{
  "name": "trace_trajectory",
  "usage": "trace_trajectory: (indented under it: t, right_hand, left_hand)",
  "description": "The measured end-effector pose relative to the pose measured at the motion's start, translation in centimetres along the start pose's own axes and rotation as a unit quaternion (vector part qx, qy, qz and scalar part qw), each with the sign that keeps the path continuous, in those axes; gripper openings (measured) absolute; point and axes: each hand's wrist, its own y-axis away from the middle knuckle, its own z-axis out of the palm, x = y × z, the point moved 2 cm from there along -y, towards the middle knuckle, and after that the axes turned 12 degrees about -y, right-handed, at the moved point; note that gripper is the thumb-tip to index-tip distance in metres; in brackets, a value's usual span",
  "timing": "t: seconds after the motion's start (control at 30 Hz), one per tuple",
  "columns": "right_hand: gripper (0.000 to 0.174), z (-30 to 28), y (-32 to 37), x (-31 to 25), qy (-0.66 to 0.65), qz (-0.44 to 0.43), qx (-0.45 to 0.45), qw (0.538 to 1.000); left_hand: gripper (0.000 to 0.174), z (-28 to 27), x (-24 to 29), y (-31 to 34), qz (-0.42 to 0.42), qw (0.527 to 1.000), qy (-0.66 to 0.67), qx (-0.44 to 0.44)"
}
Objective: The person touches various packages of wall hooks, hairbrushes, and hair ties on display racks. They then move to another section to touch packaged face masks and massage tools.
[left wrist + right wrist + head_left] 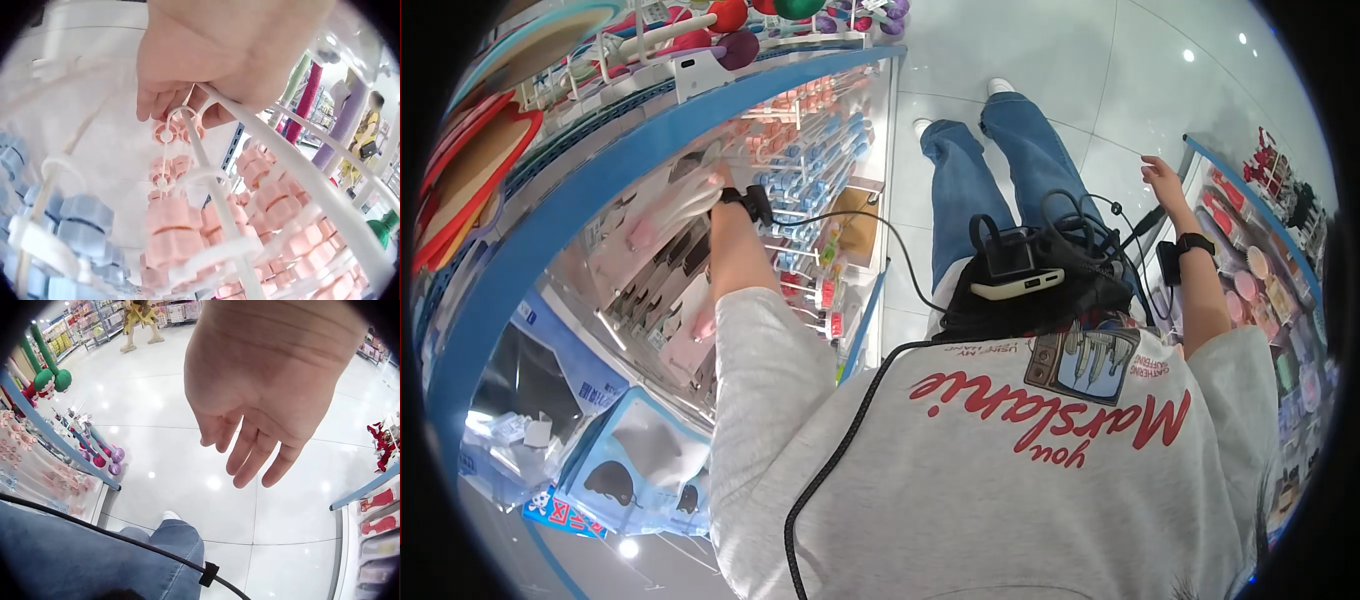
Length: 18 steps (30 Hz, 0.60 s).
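Observation:
My left hand [212, 62] reaches in among the white display hooks, its fingers [164, 103] curled at the end of a white rod [275, 144]. Pink clip-like pieces [175, 228] hang below it, with similar blue pieces [84, 225] at the left of that view. From above, the same left hand [722, 180] is partly hidden behind a pale, blurred thing [675, 205] at the rack. My right hand [262, 406] hangs over the aisle floor with relaxed fingers and nothing in it; the head view shows this right hand [1162, 180] out to the side.
A blue-edged rack [510, 270] runs along my left, with hanging blue packages [635, 460] near me. Another goods rack [1255, 250] stands at right. Tiled floor [1050, 60] lies between. Black cables [880, 220] run to both wrists. A person [142, 322] stands farther off.

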Motion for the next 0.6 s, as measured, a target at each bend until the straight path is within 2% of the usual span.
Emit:
trace_trajectory:
  t: [0.2, 0.4, 0.43, 0.47, 0.53, 0.6]
  right_hand:
    - [0.034, 0.1, -0.1, -0.8, 0.013, -0.006, -0.021, 1.0]
    - [0.034, -1.4, -0.4, -1.4, 0.012, -0.031, -0.017, 0.999]
    - [0.034, -1.8, -0.2, -1.7, 0.015, -0.033, -0.012, 0.999]
    - [0.034, -2.2, -0.4, -1.5, 0.018, -0.034, -0.006, 0.999]
    - [0.033, -2.8, -0.9, -1.0, 0.018, -0.043, -0.001, 0.999]
    - [0.033, -3.2, -1.0, -0.6, 0.0, -0.029, 0.005, 1.0]
  left_hand:
    - [0.029, -2.3, 5.1, 4.1, -0.071, 0.985, 0.144, -0.059]
    - [0.028, -7.5, 9.9, 8.2, -0.108, 0.944, 0.307, -0.044]
    - [0.03, -3.1, 8.2, 7.0, -0.016, 0.965, 0.238, 0.11]
    - [0.03, -4.4, 8.8, 7.3, -0.019, 0.963, 0.242, 0.114]
    - [0.032, -5.7, 9.7, 8.4, -0.113, 0.983, 0.142, 0.026]
    - [0.033, -6.4, 10.2, 8.8, -0.116, 0.98, 0.163, 0.012]
